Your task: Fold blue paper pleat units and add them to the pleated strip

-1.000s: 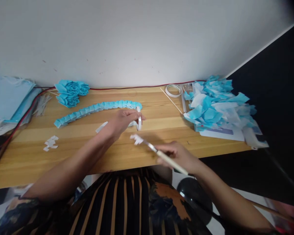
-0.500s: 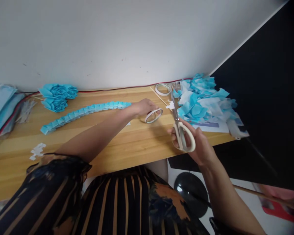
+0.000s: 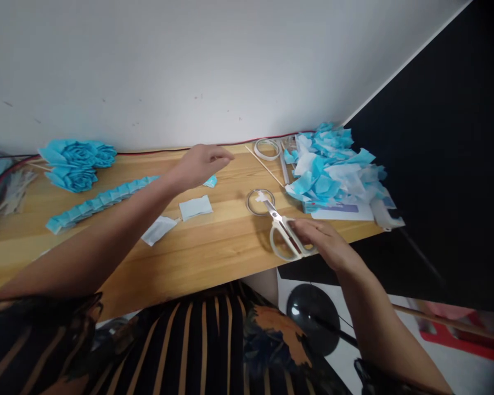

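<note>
My left hand [image 3: 201, 162] hovers over the wooden table [image 3: 214, 247] near the right end of a pleated blue paper strip [image 3: 99, 203]. Its fingers are loosely stretched to the right with nothing in them. My right hand [image 3: 323, 241] rests near the table's front edge with its fingers on the handles of white scissors [image 3: 286, 236]. The scissors lie on the table, and their blade tip carries a scrap of white tape and reaches over a tape roll [image 3: 260, 201] lying flat. Two pale paper pieces [image 3: 195, 207] lie between my hands.
A blue paper flower [image 3: 76, 162] sits at the back left. A heap of blue and white tissue paper [image 3: 333, 170] fills the right end. A second tape roll [image 3: 267, 148] and a thin wooden stick [image 3: 265, 166] lie by the wall. A red cable [image 3: 156, 150] runs along the back edge.
My left hand let go of the tape roll and lifted back to the left. My right hand brought the scissors down flat onto the table beside the roll. The view shifted right.
</note>
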Demonstrator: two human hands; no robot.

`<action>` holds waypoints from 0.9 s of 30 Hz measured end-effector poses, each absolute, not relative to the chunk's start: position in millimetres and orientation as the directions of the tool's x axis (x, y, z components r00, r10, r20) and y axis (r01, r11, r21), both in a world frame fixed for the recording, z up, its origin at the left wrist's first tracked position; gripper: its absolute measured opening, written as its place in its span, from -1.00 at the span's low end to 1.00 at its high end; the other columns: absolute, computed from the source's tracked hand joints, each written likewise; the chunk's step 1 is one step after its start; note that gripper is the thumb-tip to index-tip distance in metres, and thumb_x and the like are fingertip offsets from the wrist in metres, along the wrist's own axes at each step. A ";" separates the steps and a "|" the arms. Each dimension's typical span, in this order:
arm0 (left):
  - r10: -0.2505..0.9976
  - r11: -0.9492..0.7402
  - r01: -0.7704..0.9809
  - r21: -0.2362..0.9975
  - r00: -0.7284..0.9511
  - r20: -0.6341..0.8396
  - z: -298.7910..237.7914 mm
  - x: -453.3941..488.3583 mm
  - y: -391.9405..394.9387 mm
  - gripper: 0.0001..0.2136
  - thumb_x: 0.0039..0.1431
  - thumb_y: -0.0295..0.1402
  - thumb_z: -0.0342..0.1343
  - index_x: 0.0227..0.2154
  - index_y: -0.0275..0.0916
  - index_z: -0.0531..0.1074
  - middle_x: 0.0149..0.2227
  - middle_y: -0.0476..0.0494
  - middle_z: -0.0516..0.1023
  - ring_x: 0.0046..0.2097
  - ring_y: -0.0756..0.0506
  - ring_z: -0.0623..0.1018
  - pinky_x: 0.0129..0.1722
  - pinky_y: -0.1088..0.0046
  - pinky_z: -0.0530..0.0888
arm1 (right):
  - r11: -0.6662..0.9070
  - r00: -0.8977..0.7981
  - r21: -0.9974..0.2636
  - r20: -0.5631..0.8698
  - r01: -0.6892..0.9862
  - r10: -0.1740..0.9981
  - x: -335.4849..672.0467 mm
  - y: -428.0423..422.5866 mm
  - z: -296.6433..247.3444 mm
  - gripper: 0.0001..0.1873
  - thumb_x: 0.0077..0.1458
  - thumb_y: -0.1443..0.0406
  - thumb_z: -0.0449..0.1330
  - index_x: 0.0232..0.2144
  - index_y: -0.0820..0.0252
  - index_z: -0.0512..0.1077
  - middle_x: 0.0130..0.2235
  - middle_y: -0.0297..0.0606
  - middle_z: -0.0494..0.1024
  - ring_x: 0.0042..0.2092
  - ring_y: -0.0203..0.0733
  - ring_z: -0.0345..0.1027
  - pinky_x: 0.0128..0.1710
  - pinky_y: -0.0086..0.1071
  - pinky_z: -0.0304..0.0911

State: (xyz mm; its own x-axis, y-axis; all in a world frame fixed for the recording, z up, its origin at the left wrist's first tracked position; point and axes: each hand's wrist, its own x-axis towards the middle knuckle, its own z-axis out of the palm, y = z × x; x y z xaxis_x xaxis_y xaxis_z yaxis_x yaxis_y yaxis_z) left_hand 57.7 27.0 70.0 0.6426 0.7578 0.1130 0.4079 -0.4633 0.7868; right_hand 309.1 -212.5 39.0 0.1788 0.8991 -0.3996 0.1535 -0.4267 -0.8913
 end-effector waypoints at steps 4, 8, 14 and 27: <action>0.757 -0.445 0.470 0.762 0.652 0.041 69.1 15.7 4.7 -0.67 0.27 -0.14 0.09 -0.08 -0.14 0.67 -0.09 -0.11 0.71 -0.06 -0.17 0.63 0.07 0.29 0.50 | -0.354 0.284 -0.858 -0.258 0.373 0.923 316.5 -187.7 21.0 -0.43 0.09 -0.20 0.26 -0.52 0.18 0.51 -0.57 -0.35 0.41 -0.49 -0.28 0.24 -0.48 -0.38 0.18; 0.726 -0.421 0.466 0.778 0.687 -0.019 60.6 -18.2 -20.2 -0.61 0.30 -0.03 0.08 -0.03 -0.11 0.66 -0.04 -0.13 0.71 -0.03 -0.19 0.63 0.09 0.24 0.50 | -0.344 0.317 -0.781 -0.197 0.521 0.928 323.1 -167.3 10.9 -0.48 0.11 -0.15 0.20 -0.48 0.18 0.54 -0.57 -0.33 0.43 -0.50 -0.24 0.26 -0.46 -0.35 0.16; 0.764 -0.423 0.522 0.740 0.645 -0.018 53.2 -64.7 -42.0 -0.59 0.32 0.03 0.07 -0.06 -0.10 0.66 -0.04 -0.14 0.71 -0.06 -0.22 0.61 -0.14 0.31 0.50 | -0.182 0.259 -0.323 0.214 0.929 0.942 312.9 -167.0 14.3 -0.62 0.33 0.11 0.10 -0.12 0.19 0.63 -0.05 0.02 0.68 -0.06 0.12 0.51 -0.06 -0.08 0.34; 0.737 -0.523 0.518 0.677 0.674 0.053 28.2 -71.3 -52.1 -0.61 0.36 -0.08 -0.02 -0.11 -0.13 0.66 -0.04 -0.20 0.71 -0.03 -0.24 0.64 -0.01 0.25 0.50 | 0.042 -0.044 0.013 0.261 0.999 0.964 259.6 -154.6 -4.3 -0.77 0.35 0.28 0.15 -0.31 0.14 0.58 -0.28 -0.12 0.63 -0.17 0.01 0.42 -0.19 -0.18 0.10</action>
